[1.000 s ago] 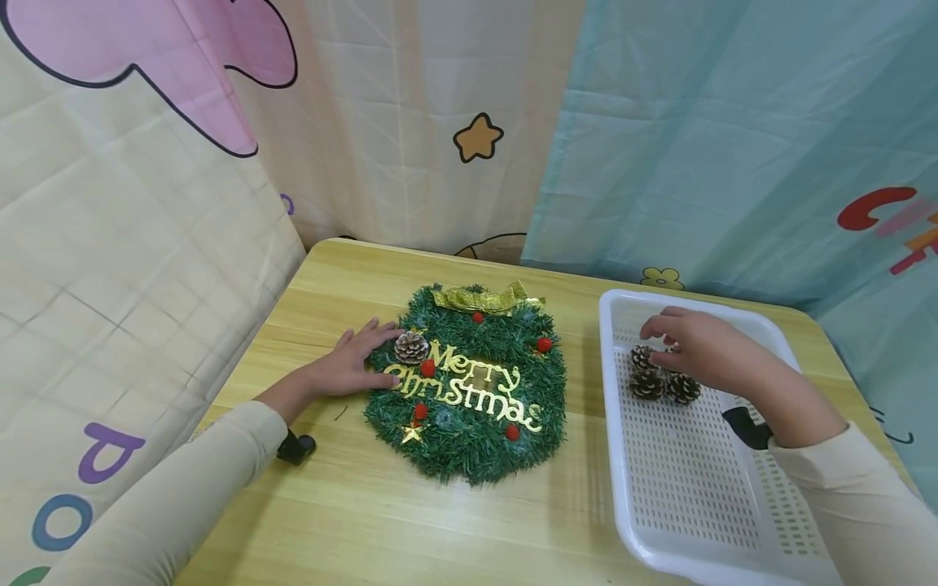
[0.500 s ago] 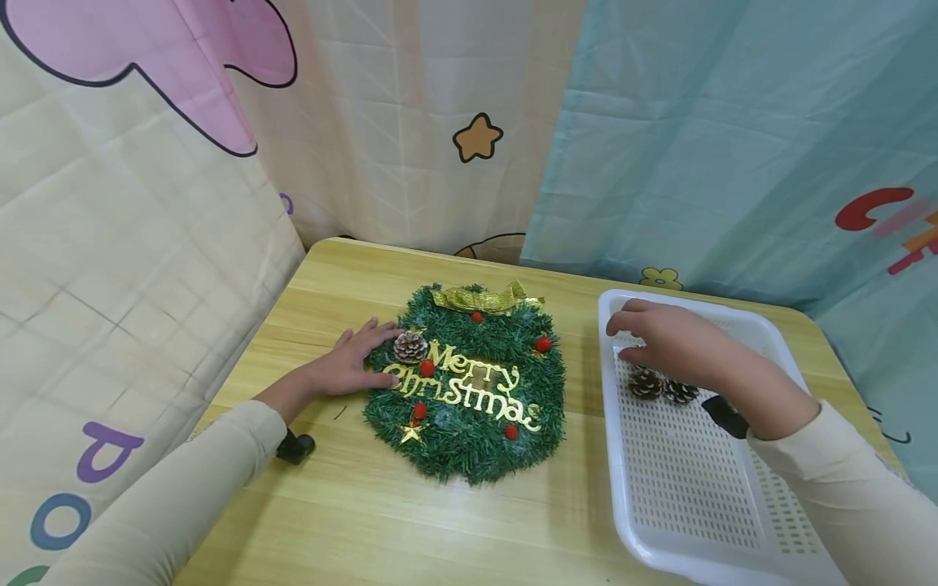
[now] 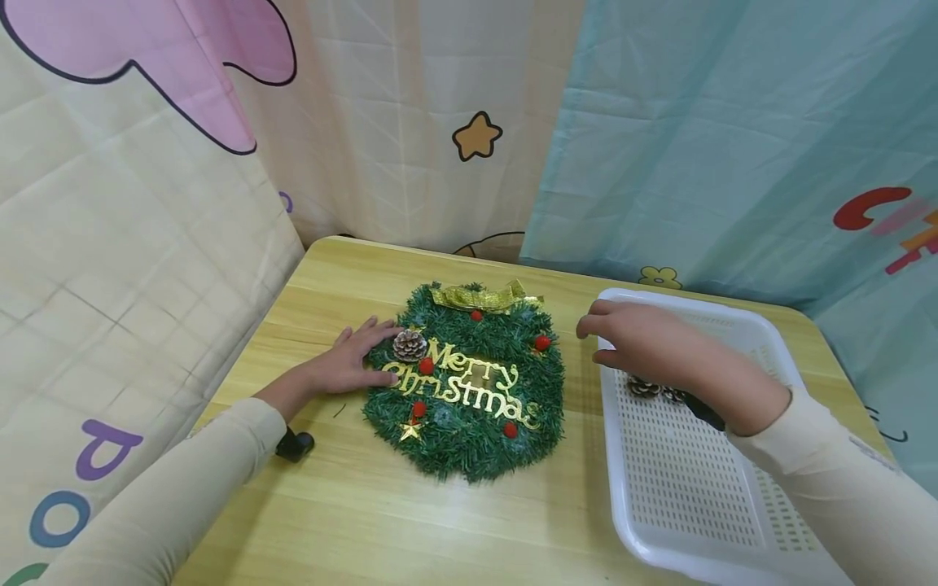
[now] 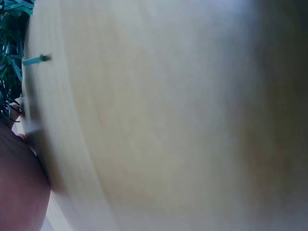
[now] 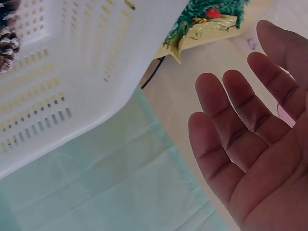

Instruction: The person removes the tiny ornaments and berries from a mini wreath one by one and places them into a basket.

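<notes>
A wooden surface [image 3: 352, 505] carries a green wreath [image 3: 469, 439] lettered "Merry Christmas" and, just to its right, a white perforated tray [image 3: 681, 480]. The left hand [image 3: 352, 362] lies flat with straight fingers against the wreath's left edge, close to a pine cone [image 3: 410, 345] fixed there. The right hand [image 3: 645, 346] hovers over the tray's near-left rim, fingers relaxed and holding nothing, with two loose pine cones [image 3: 646, 387] in the tray just beneath its wrist.
</notes>
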A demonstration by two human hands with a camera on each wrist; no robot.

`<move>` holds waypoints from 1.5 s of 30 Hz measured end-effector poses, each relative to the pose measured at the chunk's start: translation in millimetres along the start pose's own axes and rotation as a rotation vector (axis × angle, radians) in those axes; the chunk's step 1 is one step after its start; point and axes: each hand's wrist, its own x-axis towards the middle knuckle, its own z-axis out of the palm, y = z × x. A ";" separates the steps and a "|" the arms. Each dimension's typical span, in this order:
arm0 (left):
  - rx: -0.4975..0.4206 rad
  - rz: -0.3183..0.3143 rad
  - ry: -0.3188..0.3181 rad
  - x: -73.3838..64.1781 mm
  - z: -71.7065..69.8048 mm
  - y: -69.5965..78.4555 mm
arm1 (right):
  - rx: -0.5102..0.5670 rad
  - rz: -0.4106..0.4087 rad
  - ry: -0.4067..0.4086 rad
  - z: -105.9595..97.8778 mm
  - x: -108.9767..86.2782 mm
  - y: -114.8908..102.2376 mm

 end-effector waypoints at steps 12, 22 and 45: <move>-0.005 -0.002 -0.002 -0.3 -1.4 -0.9 | -0.006 -0.034 0.001 -3.8 22.2 -11.5; -0.011 -0.002 -0.010 -0.6 -1.5 0.0 | 0.008 -0.113 0.008 3.9 44.0 -19.6; -0.011 -0.010 -0.008 -0.3 -1.2 0.5 | 0.022 -0.174 -0.025 13.3 91.2 -48.9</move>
